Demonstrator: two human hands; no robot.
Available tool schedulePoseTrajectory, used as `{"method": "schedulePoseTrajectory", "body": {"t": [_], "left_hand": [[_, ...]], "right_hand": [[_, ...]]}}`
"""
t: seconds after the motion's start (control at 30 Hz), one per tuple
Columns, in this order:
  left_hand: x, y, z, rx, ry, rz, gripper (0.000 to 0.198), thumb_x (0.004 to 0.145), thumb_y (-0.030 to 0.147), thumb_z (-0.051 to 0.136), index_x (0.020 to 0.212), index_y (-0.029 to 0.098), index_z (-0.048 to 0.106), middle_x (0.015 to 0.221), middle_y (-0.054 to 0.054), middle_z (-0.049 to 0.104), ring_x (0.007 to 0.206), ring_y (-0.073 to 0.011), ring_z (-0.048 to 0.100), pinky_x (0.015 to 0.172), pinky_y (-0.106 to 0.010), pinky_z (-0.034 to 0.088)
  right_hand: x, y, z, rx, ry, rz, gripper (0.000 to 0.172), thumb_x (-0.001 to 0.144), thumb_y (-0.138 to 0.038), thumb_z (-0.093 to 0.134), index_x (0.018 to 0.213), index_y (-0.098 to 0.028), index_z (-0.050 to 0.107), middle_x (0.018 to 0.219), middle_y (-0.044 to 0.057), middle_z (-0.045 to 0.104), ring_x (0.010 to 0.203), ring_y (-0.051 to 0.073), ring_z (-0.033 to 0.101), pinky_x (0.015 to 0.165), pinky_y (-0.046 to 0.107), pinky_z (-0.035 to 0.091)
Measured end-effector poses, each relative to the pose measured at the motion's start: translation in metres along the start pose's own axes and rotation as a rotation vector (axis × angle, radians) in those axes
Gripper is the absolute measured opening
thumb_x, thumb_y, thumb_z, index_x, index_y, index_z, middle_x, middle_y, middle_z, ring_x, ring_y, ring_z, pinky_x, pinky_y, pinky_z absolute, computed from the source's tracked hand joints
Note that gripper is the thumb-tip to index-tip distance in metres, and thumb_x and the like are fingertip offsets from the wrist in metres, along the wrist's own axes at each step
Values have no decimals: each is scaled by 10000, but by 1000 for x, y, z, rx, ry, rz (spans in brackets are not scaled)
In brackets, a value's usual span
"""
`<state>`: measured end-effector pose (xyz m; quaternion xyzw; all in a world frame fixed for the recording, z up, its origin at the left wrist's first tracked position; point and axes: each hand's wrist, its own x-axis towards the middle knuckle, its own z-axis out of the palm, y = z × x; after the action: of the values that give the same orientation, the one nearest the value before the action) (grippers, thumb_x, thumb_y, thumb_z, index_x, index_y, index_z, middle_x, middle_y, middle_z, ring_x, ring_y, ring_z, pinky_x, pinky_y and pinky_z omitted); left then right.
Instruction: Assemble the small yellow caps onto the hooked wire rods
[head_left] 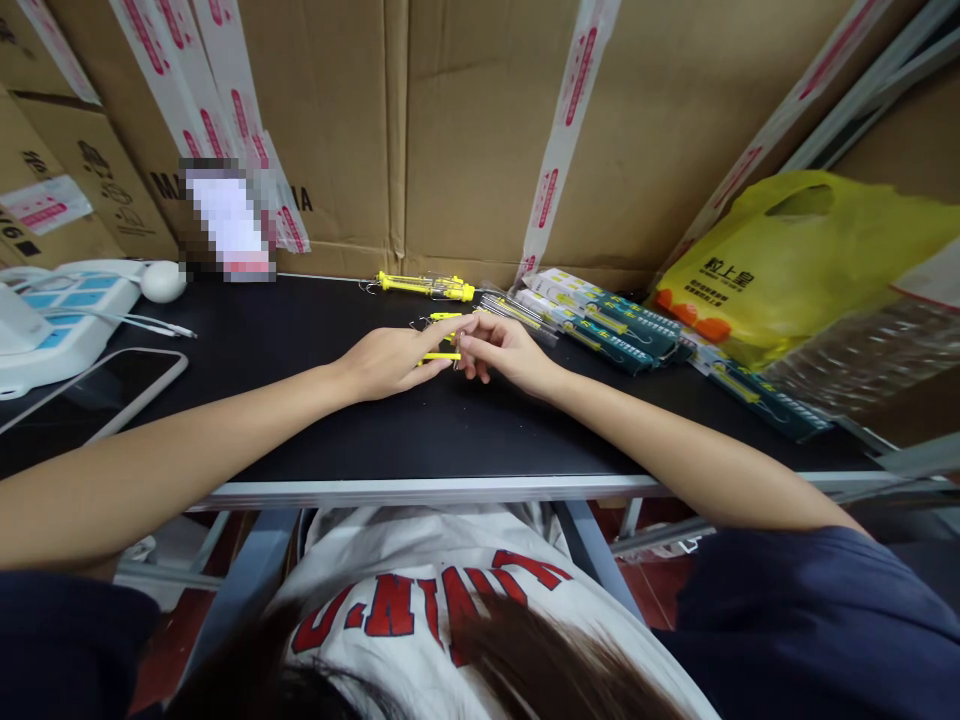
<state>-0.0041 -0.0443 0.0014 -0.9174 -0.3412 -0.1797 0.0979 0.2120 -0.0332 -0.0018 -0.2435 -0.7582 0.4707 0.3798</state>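
Over the black table, my left hand [386,362] is closed round a slim yellow spring scale [444,356], whose end shows between thumb and fingers. The fingertips of my right hand [517,355] pinch a small metal hook [457,360] at that end. Both hands meet at their fingertips, which partly hide the scale. More yellow pieces with hooks [444,317] lie just behind the hands. Further back rests a bundle of yellow spring scales [424,287] with metal hooks sticking out. Beside it are several thin metal rods [517,312].
Several green-and-white boxes [600,320] lie to the right, near a yellow plastic bag [795,270] and a clear plastic package [847,350]. A phone [90,405] and a white power strip [82,310] with cables occupy the left. Cardboard boxes [480,150] wall off the back.
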Motion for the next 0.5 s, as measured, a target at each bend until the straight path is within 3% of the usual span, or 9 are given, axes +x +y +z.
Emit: {"method": "schedulePoseTrajectory", "body": {"t": [0.17,0.3,0.5], "left_hand": [[1,0,0,-28,-13,4,550,989,401,410,1501,222,318,986,-39,749,850,-200,716,666,-230,447],[0,-2,0,-96,41,-20,524,986,405,402,1462,196,346,980,-41,743,828,-192,717,677,-233,457],[0,-8,3,-135,78,-8,509,977,374,416,1448,189,354,983,-45,732,811,-183,713,675,-228,461]], "right_hand": [[0,3,0,2,-90,93,411,869,-561,627,837,-159,545,649,-6,656,433,60,543,329,143,347],[-1,2,2,65,-158,147,335,911,-476,579,846,-149,561,660,1,669,389,44,488,301,135,270],[-3,1,4,111,-207,161,288,902,-425,608,833,-157,525,653,-13,671,353,34,459,297,131,242]]}}
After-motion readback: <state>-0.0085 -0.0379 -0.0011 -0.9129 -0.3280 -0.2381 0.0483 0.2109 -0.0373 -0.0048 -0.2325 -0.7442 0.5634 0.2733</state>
